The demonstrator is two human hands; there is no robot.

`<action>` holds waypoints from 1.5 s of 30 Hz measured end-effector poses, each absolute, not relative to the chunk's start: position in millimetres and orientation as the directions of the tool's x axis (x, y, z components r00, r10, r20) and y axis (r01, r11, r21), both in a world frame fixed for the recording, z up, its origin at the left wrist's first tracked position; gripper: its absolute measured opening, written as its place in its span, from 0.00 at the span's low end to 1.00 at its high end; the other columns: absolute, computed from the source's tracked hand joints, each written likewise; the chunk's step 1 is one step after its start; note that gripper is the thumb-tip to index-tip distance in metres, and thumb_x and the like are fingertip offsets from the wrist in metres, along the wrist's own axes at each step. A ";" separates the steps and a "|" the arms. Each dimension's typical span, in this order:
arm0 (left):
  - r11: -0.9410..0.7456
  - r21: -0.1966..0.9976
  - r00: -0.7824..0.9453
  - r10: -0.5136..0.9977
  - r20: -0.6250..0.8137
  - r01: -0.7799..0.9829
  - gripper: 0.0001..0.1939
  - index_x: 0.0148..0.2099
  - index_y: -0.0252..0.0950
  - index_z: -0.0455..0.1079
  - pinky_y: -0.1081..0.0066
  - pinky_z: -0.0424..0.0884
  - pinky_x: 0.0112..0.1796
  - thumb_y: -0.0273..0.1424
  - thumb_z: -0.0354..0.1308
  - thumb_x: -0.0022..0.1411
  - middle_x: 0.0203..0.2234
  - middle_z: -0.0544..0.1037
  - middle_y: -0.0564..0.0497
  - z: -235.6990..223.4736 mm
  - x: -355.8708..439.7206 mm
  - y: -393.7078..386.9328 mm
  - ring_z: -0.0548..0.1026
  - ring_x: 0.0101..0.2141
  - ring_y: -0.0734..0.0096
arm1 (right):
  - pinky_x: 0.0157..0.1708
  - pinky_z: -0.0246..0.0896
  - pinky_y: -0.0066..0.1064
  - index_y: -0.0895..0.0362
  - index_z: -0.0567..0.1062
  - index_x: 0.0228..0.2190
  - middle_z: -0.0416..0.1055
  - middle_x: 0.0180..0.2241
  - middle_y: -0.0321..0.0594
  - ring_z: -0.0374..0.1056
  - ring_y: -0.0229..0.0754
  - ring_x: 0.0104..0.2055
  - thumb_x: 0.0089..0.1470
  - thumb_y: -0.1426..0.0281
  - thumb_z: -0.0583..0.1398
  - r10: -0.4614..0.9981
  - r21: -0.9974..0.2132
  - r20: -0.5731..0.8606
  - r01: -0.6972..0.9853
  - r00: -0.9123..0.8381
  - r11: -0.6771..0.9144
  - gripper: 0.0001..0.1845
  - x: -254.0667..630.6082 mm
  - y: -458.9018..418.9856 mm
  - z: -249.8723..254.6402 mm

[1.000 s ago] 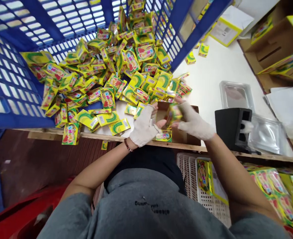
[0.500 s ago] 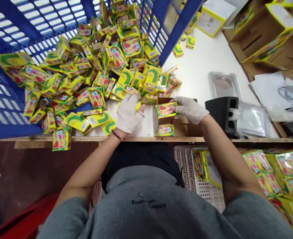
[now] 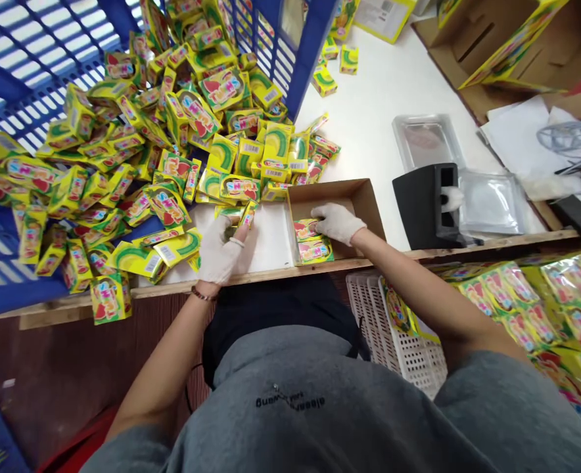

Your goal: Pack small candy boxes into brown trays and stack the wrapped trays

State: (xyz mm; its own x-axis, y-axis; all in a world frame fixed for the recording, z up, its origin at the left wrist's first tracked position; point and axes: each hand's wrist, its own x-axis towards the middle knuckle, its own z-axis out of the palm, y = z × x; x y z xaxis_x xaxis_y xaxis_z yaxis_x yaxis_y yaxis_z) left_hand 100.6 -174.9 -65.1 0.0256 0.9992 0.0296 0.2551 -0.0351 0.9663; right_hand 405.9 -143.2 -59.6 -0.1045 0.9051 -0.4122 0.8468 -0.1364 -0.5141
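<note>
**L hand [image 3: 220, 251] pinching yellow pack [image 3: 247, 214], R hand [image 3: 332, 222] in tray**
I see both hands in white gloves. L fingers [image 3: 224, 230] closed narrow on the pack, just off the loose pile [image 3: 172, 151] on white table [image 3: 389, 85]. R fingers [image 3: 323, 213] together, resting on 2 packs [image 3: 313, 249] in cardboard tray [image 3: 364, 203]; can't tell if gripping. Blue crate [image 3: 310, 66] beyond the pile.
</note>
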 end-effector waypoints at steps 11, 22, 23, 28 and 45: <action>0.626 0.631 0.471 0.773 -0.425 -0.459 0.19 0.55 0.36 0.74 0.59 0.85 0.43 0.44 0.61 0.72 0.46 0.84 0.42 5.1 168.1 -183.5 0.84 0.48 0.54 | 0.57 0.70 0.48 0.54 0.77 0.56 0.77 0.51 0.47 0.72 0.51 0.54 0.67 0.56 0.55 0.987 -0.838 0.006 0.538 -0.161 0.092 0.24 397.4 -166.1 -22.1; -0.628 0.592 0.508 0.771 0.385 0.505 0.19 0.37 0.35 0.73 0.56 0.75 0.42 0.45 0.55 0.73 0.35 0.79 0.42 1.9 194.7 -206.8 0.78 0.39 0.56 | 0.34 0.73 0.40 0.50 0.69 0.50 0.72 0.37 0.39 0.70 0.46 0.36 0.55 0.62 0.63 0.996 -0.918 -0.084 0.386 0.039 -0.093 0.22 439.7 -148.2 -22.0; -0.732 0.433 0.626 0.678 0.386 0.526 0.15 0.38 0.34 0.74 0.55 0.74 0.44 0.41 0.58 0.71 0.35 0.79 0.42 -4.1 196.6 -213.6 0.78 0.40 0.55 | 0.37 0.73 0.41 0.51 0.69 0.49 0.72 0.37 0.39 0.70 0.46 0.37 0.54 0.65 0.62 0.994 -0.889 -0.090 0.445 0.067 -0.110 0.20 434.9 -147.7 -33.0; -0.886 0.218 0.866 0.453 0.214 0.410 0.06 0.41 0.37 0.77 0.51 0.69 0.55 0.23 0.58 0.66 0.34 0.82 0.47 -37.3 199.6 -219.8 0.80 0.40 0.59 | 0.52 0.69 0.43 0.55 0.73 0.49 0.77 0.46 0.46 0.71 0.50 0.47 0.58 0.70 0.60 0.991 -0.650 -0.116 0.750 0.065 -0.126 0.16 396.3 -144.6 -59.2; -0.568 0.607 0.413 0.822 0.391 0.556 0.10 0.36 0.40 0.70 0.59 0.70 0.45 0.36 0.55 0.71 0.34 0.74 0.48 10.1 144.1 -146.9 0.73 0.40 0.59 | 0.56 0.66 0.45 0.57 0.73 0.63 0.60 0.65 0.59 0.67 0.60 0.60 0.65 0.59 0.62 0.902 -0.272 -0.254 0.921 -0.349 0.280 0.29 380.1 -159.2 -38.8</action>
